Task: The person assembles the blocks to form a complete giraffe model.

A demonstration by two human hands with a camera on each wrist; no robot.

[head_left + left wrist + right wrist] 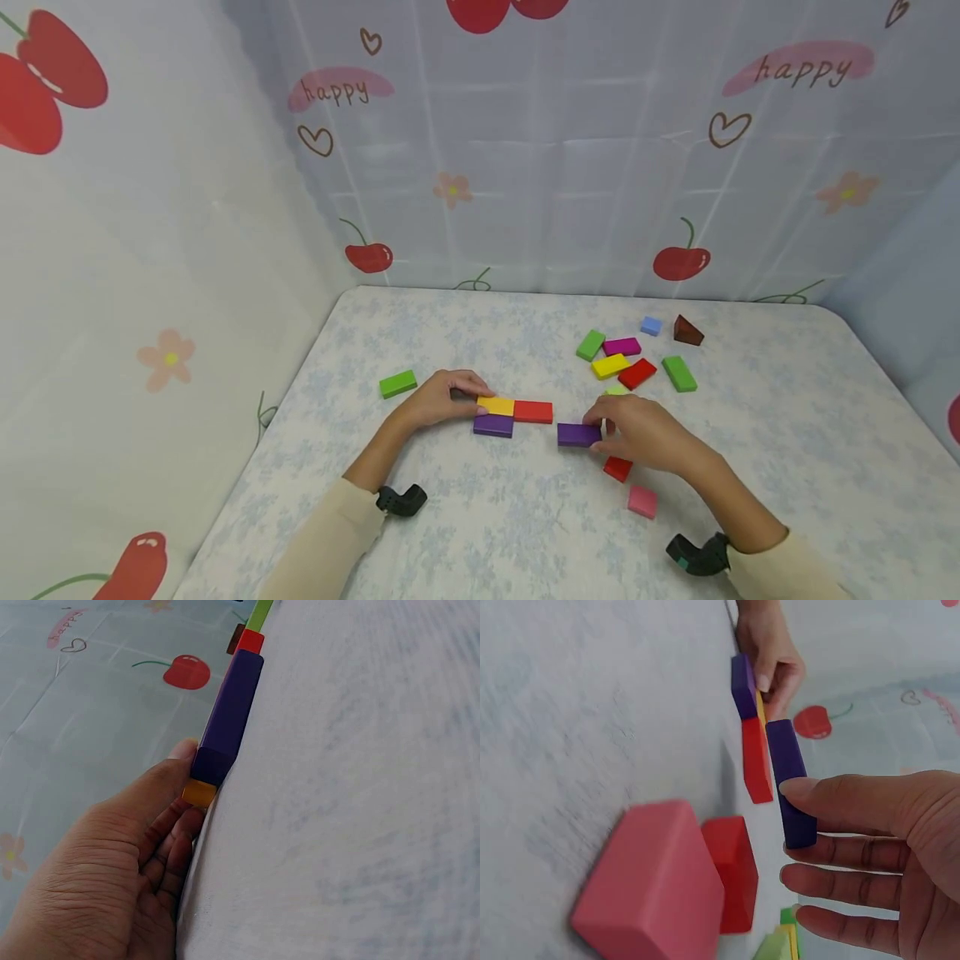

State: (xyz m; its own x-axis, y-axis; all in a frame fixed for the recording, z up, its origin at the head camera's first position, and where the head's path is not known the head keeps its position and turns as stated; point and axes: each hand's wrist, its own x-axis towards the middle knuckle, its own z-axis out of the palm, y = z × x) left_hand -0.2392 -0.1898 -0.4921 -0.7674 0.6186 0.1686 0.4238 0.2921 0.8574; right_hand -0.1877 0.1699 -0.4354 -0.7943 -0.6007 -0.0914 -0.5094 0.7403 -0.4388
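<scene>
With thumb and fingers, my left hand (442, 398) pinches the left end of a yellow block (497, 406) on the table. A red block (533, 412) adjoins its right end, and a purple block (492, 426) lies along its near side. My right hand (641, 427) grips a second purple block (578, 435) by its right end, to the right of that group. In the right wrist view, thumb (802, 791) and index finger hold this purple block (791, 765), while the other fingers extend below it.
Near the right hand lie a small red block (618, 469) and a pink block (642, 502). Farther back right are several mixed blocks, including a magenta one (622, 346) and a brown wedge (687, 330). A green block (398, 383) lies left of the left hand.
</scene>
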